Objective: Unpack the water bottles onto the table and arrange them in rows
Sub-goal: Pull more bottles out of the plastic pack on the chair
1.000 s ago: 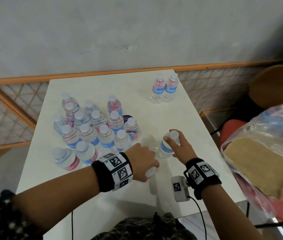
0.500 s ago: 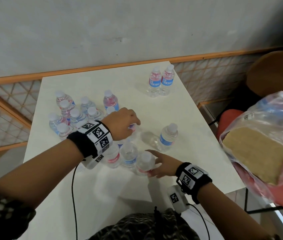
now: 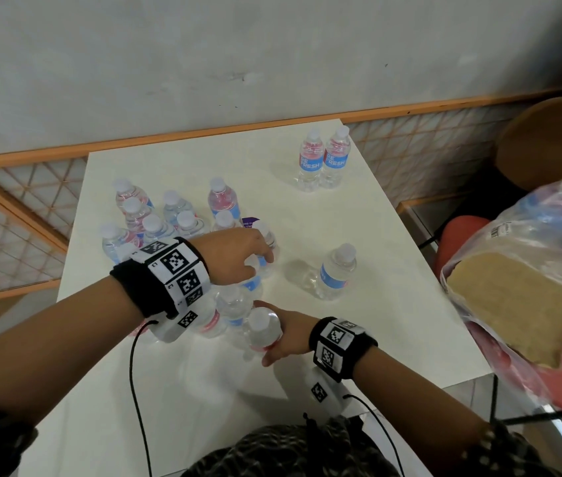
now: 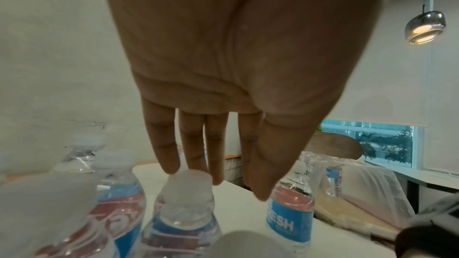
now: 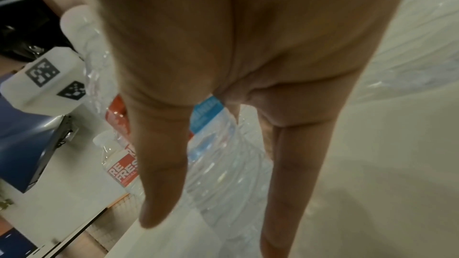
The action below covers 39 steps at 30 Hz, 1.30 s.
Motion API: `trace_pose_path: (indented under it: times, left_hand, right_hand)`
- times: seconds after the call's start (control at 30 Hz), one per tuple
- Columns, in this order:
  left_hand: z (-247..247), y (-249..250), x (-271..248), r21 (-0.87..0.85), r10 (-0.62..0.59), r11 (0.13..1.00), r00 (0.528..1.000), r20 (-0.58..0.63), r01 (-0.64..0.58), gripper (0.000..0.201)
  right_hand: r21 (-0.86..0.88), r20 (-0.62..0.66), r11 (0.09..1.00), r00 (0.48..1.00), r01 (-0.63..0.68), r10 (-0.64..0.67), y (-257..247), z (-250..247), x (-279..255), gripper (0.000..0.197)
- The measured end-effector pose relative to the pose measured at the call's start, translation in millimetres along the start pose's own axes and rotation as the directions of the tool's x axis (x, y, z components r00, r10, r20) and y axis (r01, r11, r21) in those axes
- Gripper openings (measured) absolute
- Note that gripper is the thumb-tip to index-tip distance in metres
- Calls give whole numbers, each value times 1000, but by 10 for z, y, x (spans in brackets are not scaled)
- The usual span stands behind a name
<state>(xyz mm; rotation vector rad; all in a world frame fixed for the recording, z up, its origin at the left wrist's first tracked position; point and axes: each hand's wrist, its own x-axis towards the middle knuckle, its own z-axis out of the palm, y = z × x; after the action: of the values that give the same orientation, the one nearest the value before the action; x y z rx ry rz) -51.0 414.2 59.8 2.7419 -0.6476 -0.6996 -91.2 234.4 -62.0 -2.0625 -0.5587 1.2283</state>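
Several small clear water bottles (image 3: 155, 232) with blue and red labels stand clustered at the left of the white table (image 3: 203, 407). My left hand (image 3: 255, 261) reaches over the cluster's right side. Its straight fingers (image 4: 171, 156) point down onto a white bottle cap (image 4: 190, 180). My right hand (image 3: 284, 335) grips the nearest bottle (image 3: 261, 330) at the cluster's front, thumb on one side and fingers on the other, as the right wrist view shows around that bottle (image 5: 218, 156). One bottle (image 3: 336, 271) stands alone to the right. A pair of bottles (image 3: 322, 161) stands at the back.
A clear plastic bag (image 3: 530, 270) with more bottles and a brown board in it lies on a red seat off the table's right edge. A wall and an orange rail close off the back. Bare tabletop lies between the pair and the cluster.
My right hand let go of the lone bottle on the right and came back to grip the nearest one. My left hand moved from the front up over the cluster.
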Motion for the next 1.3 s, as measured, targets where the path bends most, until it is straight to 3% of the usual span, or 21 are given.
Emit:
trace_pose_path:
  times: [0.13, 0.27, 0.43, 0.53, 0.6, 0.7, 0.73, 0.8, 0.87, 0.93, 0.97, 1.07, 1.17, 1.3]
  left_hand:
    - [-2, 1, -38, 81, -13, 997, 997, 71, 7, 44]
    - [-5, 16, -65, 96, -12, 995, 996, 89, 4, 43]
    - [-108, 149, -43, 30, -4, 1000, 1000, 25, 4, 41]
    - [-238, 264, 66, 17, 13, 1000, 1000, -29, -13, 38]
    - [-353, 334, 155, 26, -9, 1000, 997, -72, 11, 37]
    - [-498, 387, 310, 129, -118, 983, 985, -127, 134, 39]
    - [-518, 392, 367, 171, -160, 969, 979, -128, 180, 40]
    - [-505, 372, 459, 234, -233, 940, 968, -93, 249, 43]
    - [-429, 285, 553, 278, -294, 915, 955, -40, 293, 41]
    - [-341, 197, 650, 295, -322, 905, 947, 4, 306, 36]
    - [-327, 172, 670, 308, -320, 903, 947, 16, 300, 12]
    - [-323, 93, 731, 305, -324, 895, 945, -53, 324, 12]
    - [-322, 59, 725, 280, -347, 890, 933, -95, 360, 34]
    - [-343, 105, 749, 227, -393, 885, 914, -103, 406, 39]
  right_hand:
    - [-48, -35, 999, 999, 2, -4, -72, 18, 41, 94]
    - [-65, -159, 997, 987, -45, 34, 10, -67, 62, 79]
    - [-40, -274, 999, 962, -33, 20, 54, -186, 77, 81]
    - [-57, -267, 998, 964, -32, 16, -8, -163, 124, 87]
    - [-46, -227, 992, 968, -115, 102, 38, -187, 66, 82]
    - [-43, -158, 948, 939, -316, 306, 310, -342, -170, 40]
    - [-12, -151, 920, 910, -391, 385, 452, -423, -262, 30]
    - [115, -208, 857, 831, -503, 516, 694, -606, -455, 30]
    - [277, -318, 843, 784, -461, 533, 881, -759, -560, 53]
    - [326, -415, 892, 801, -314, 433, 892, -825, -567, 77]
    - [336, -443, 912, 815, -236, 374, 852, -820, -539, 80]
    - [318, -494, 940, 826, -119, 272, 740, -755, -374, 75]
    - [202, -481, 972, 852, -122, 207, 601, -662, -211, 75]
    - [165, -436, 984, 890, -68, 135, 342, -505, -20, 72]
